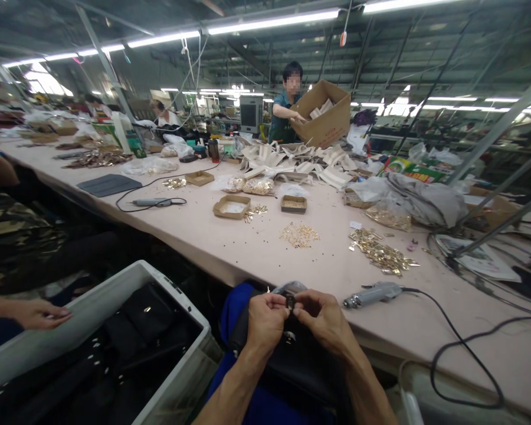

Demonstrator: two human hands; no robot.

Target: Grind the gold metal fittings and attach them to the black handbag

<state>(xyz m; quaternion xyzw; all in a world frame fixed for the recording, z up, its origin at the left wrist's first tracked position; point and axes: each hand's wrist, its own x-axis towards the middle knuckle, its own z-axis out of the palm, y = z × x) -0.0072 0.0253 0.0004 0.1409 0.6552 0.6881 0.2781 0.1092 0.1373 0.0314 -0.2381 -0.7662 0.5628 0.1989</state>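
On my lap lies a black bag (310,369), its outline partly hidden by my forearms. My left hand (265,321) and my right hand (323,319) meet above it, fingertips pinched on a small dark tab (290,302) with a bit of metal on it. Its exact kind is too small to make out. Just below the fingers, a shiny metal fitting (288,337) shows on the bag. To the right, a grey electric screwdriver (374,294) rests on the table edge, touched by neither hand.
A white bin (137,274) of black bags stands left, with another person's hand (42,313) over its rim. Gold metal pieces (383,251) lie heaped on the table (248,254). Small boxes (231,206) stand farther back. Across the table, a person tips a carton (330,127).
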